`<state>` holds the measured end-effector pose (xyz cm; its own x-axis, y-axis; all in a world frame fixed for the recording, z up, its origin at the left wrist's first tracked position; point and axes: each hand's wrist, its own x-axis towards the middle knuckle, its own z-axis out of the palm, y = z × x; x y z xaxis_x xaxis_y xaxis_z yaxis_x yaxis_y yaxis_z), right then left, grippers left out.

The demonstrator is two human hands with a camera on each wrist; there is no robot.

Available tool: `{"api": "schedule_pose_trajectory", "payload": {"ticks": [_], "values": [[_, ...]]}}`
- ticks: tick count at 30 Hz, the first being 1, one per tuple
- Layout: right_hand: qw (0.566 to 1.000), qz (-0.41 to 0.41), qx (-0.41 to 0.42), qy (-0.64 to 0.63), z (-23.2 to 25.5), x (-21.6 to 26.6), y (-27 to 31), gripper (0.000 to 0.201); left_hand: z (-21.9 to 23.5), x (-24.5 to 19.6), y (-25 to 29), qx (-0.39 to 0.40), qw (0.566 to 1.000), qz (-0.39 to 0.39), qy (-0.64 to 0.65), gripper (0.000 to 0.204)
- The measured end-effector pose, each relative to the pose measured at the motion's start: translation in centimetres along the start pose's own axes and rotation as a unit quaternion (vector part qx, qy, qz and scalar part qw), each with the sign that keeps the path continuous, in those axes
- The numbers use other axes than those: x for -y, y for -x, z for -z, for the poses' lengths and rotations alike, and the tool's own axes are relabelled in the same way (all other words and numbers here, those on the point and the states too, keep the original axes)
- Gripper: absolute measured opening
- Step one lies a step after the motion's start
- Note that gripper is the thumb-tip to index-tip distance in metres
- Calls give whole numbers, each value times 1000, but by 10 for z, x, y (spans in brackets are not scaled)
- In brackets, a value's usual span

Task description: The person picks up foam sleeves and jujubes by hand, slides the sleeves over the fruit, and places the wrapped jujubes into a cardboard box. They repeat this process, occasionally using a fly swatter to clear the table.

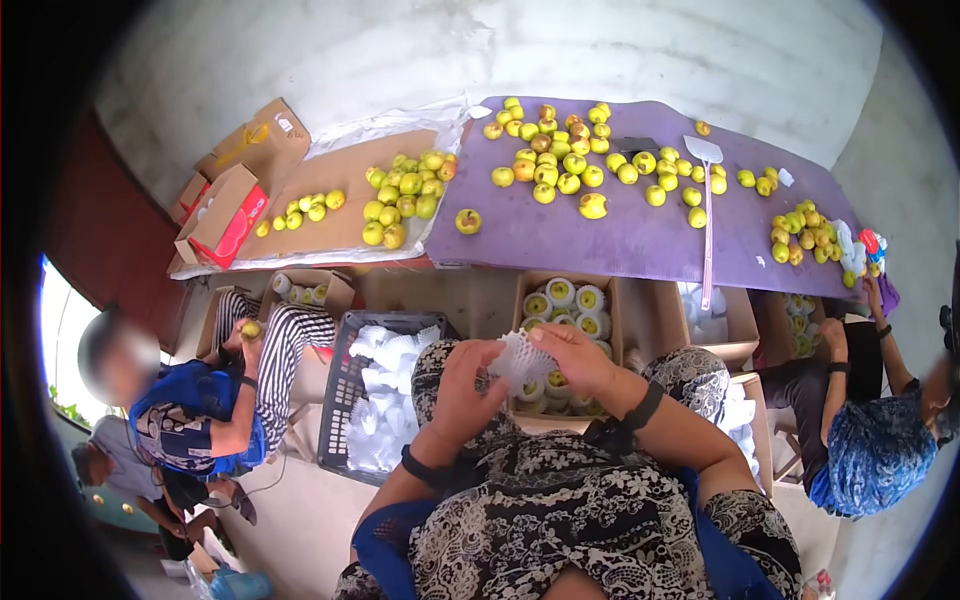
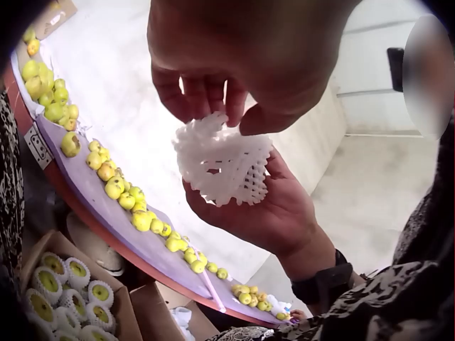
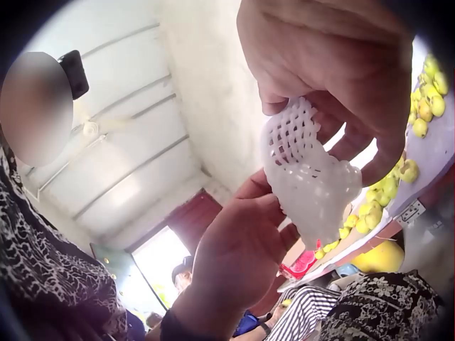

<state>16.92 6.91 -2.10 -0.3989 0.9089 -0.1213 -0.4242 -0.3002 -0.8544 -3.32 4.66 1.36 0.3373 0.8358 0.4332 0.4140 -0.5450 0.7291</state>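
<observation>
A white foam fruit net [image 1: 520,362] is held up between both hands, over the person's lap. My left hand [image 1: 465,392] pinches one edge of the net with thumb and fingertips. From the opposite side my right hand [image 1: 582,362] grips it, with fingers around its mesh. In the left wrist view the foam net [image 2: 222,162] looks bunched, with its rim puckered. The right wrist view shows the open mesh of the net [image 3: 313,192] spread between the two hands, and no fruit shows through it. Below the hands stands a carton [image 1: 615,350] of netted green fruit.
A purple-covered table [image 1: 640,235] ahead bears many yellow-green fruits and a white fly swatter [image 1: 706,200]. To the left stands a black crate [image 1: 340,410] of foam nets. A person in striped trousers [image 1: 285,375] sits left; another in a blue top [image 1: 880,440] sits right.
</observation>
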Motion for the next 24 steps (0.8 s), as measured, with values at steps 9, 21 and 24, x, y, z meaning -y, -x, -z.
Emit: {"api": "schedule_pose_trajectory", "payload": {"ticks": [9,21,24], "values": [[955,89,16,284,1,8,7,27,-11,22,-12,-3,990,-28,-139,33],[952,136,-78,262,16,1,5,21,-13,27,-6,-24,973,192,129,16],[974,122,-64,181,17,3,4,18,-13,31,-4,13,969,191,156,17]]}}
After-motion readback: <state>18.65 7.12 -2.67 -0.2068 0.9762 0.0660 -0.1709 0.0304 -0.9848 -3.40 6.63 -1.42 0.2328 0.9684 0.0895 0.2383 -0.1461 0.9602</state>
